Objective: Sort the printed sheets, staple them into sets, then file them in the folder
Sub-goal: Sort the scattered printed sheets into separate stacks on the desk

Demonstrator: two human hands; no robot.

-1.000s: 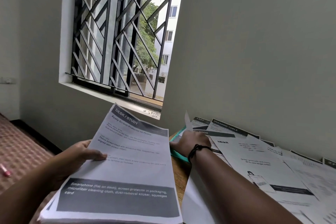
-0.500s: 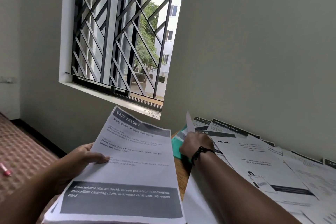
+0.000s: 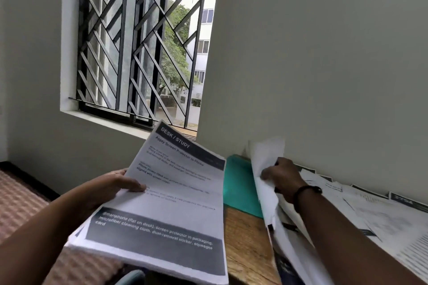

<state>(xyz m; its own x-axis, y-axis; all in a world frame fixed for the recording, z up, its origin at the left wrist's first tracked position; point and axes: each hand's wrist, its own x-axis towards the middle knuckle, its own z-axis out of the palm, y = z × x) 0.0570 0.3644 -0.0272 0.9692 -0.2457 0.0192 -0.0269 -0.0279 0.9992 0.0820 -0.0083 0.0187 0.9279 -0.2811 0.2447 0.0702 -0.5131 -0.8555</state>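
Since the earlier frame the right hand [image 3: 281, 177] has lifted a loose sheet [image 3: 266, 169] off the table [image 3: 243, 238], pinching it, while the left hand [image 3: 115, 186] grips the unstapled stack [image 3: 166, 210]; sorting continues, with the green folder [image 3: 240, 187] lying between the hands, unfilled.

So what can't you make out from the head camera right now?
- Green folder: contents hidden; held stack and lifted sheets cover its sides.
- Lifted sheets' print: motion-blurred, turned away.
- Stapler: none in view.
- Right hand: fingertips behind the paper.
- Left hand: fingers under the stack.
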